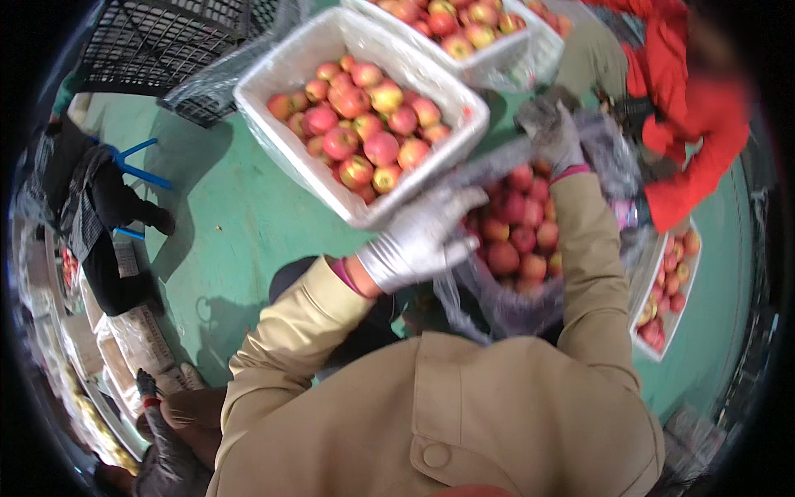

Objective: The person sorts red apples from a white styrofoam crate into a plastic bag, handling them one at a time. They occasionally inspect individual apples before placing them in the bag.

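Observation:
My left hand (425,239), in a white glove with fingers apart, is over the left rim of a plastic-lined container full of red apples (518,233), with nothing visible in it. My right hand (556,133), in a soiled glove, is at the container's far side by the bunched liner (503,158); its fingers are blurred and I cannot tell whether they grip the plastic. Just beyond my left hand stands a white foam box (267,133) lined with clear plastic, holding many red and yellow apples (351,102).
More white boxes of apples stand at the top (490,59) and right (635,310). Black plastic crates (161,50) are upper left, near a blue stool (140,164). A co-worker in red (695,136) is close at the right; other people are at the left. The floor is green.

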Demonstrator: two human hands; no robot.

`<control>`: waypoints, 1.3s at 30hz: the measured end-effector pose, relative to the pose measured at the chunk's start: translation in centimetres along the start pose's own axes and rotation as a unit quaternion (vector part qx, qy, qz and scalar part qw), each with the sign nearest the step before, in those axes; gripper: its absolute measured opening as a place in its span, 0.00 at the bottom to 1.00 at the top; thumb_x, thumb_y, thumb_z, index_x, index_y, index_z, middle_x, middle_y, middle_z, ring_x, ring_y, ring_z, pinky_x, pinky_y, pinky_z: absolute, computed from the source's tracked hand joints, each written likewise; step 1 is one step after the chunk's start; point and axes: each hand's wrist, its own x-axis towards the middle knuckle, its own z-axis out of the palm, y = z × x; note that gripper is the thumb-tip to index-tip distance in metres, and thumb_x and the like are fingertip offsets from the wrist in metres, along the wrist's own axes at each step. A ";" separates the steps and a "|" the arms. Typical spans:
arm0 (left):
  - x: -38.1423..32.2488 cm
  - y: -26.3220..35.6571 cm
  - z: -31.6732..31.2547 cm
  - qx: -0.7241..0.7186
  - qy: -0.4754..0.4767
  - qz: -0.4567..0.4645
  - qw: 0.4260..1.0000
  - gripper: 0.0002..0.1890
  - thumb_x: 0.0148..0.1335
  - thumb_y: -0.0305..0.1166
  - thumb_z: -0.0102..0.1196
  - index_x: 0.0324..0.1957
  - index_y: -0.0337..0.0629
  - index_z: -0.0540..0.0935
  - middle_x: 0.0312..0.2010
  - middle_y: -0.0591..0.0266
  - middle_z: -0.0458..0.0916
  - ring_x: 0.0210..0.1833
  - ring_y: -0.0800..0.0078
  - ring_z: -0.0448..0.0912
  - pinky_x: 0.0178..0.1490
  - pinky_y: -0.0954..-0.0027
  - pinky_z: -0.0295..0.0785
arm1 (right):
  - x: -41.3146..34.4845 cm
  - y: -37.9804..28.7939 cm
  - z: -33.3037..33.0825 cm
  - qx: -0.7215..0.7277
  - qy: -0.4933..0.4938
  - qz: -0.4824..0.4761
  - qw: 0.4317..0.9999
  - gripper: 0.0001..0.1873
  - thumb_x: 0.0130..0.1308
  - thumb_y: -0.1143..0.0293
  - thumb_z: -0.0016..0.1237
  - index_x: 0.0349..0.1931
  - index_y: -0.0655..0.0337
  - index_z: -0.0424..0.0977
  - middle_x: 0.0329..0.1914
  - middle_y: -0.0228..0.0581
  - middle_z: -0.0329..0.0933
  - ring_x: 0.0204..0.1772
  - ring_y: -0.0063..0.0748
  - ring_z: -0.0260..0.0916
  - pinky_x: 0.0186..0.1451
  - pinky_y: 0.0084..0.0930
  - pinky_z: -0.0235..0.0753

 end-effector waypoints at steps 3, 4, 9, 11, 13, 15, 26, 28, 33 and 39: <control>0.1 -1.3 1.3 0.044 0.009 -0.003 0.999 0.24 0.55 0.33 0.57 0.54 0.37 0.71 0.43 0.51 0.77 0.48 0.57 0.77 0.51 0.62 0.72 | -2.3 -1.0 -7.4 -0.035 -0.071 0.017 0.997 0.24 0.70 0.55 0.33 0.54 0.68 0.63 0.60 0.57 0.65 0.61 0.53 0.64 0.66 0.48 0.61; -0.1 -1.6 1.7 0.002 0.004 -0.082 0.997 0.23 0.55 0.32 0.57 0.53 0.37 0.71 0.42 0.53 0.78 0.46 0.61 0.78 0.50 0.65 0.73 | -3.8 -1.1 -10.2 -0.067 -0.058 -0.003 0.996 0.23 0.69 0.56 0.36 0.54 0.68 0.63 0.57 0.56 0.67 0.59 0.52 0.66 0.64 0.46 0.64; 1.2 -3.1 2.1 0.058 0.044 -0.121 0.990 0.20 0.55 0.28 0.57 0.52 0.36 0.74 0.42 0.55 0.80 0.44 0.69 0.79 0.50 0.70 0.73 | -6.9 -0.1 -15.9 -0.196 -0.034 -0.051 0.979 0.21 0.66 0.62 0.45 0.53 0.68 0.64 0.50 0.50 0.71 0.49 0.46 0.73 0.53 0.39 0.75; 1.7 -3.2 2.9 0.064 0.013 -0.117 0.991 0.20 0.56 0.29 0.57 0.52 0.36 0.73 0.42 0.55 0.80 0.44 0.69 0.79 0.50 0.70 0.72 | -7.8 2.0 -17.1 -0.329 -0.024 -0.030 0.944 0.20 0.63 0.65 0.47 0.52 0.66 0.67 0.41 0.40 0.76 0.41 0.34 0.76 0.40 0.30 0.77; 2.1 -3.4 4.2 0.032 0.011 -0.109 0.994 0.22 0.54 0.35 0.57 0.50 0.37 0.73 0.37 0.52 0.79 0.40 0.63 0.79 0.45 0.67 0.73 | -7.6 4.4 -17.9 -0.588 -0.052 -0.004 0.807 0.18 0.62 0.65 0.49 0.48 0.65 0.70 0.36 0.39 0.77 0.40 0.29 0.76 0.37 0.25 0.76; 2.3 -3.5 5.1 0.025 0.003 -0.099 0.995 0.23 0.53 0.38 0.58 0.49 0.37 0.73 0.35 0.50 0.79 0.38 0.59 0.79 0.43 0.65 0.74 | -8.5 6.6 -19.3 -0.626 -0.062 0.079 0.773 0.18 0.58 0.63 0.51 0.44 0.67 0.73 0.35 0.44 0.78 0.39 0.35 0.77 0.39 0.28 0.76; 3.6 -4.1 6.9 0.010 -0.050 -0.095 0.994 0.22 0.52 0.34 0.58 0.49 0.35 0.73 0.35 0.49 0.78 0.39 0.59 0.79 0.43 0.66 0.74 | -12.3 12.5 -16.1 -0.866 -0.085 -0.035 0.491 0.25 0.49 0.57 0.58 0.47 0.54 0.69 0.49 0.49 0.69 0.51 0.52 0.71 0.51 0.43 0.73; 3.9 -4.4 7.1 0.011 -0.054 -0.090 0.994 0.22 0.53 0.34 0.58 0.49 0.34 0.73 0.36 0.49 0.78 0.39 0.59 0.79 0.43 0.66 0.74 | -12.6 12.1 -16.1 -0.875 -0.074 -0.015 0.478 0.30 0.47 0.57 0.60 0.50 0.54 0.65 0.52 0.50 0.66 0.53 0.53 0.70 0.52 0.42 0.73; 3.9 -4.7 6.7 0.005 -0.076 -0.106 0.991 0.22 0.53 0.33 0.57 0.49 0.34 0.73 0.37 0.48 0.78 0.41 0.59 0.79 0.44 0.66 0.73 | -12.7 12.3 -17.5 -0.840 -0.072 0.042 0.536 0.39 0.41 0.58 0.63 0.55 0.56 0.61 0.52 0.59 0.64 0.51 0.60 0.70 0.53 0.45 0.73; 3.6 -4.4 6.5 -0.007 -0.094 -0.113 0.989 0.23 0.53 0.33 0.58 0.51 0.34 0.72 0.38 0.48 0.78 0.42 0.58 0.78 0.45 0.66 0.73 | -11.6 12.9 -19.8 -0.746 -0.067 0.060 0.660 0.43 0.41 0.55 0.63 0.57 0.64 0.60 0.49 0.59 0.69 0.52 0.54 0.71 0.54 0.39 0.72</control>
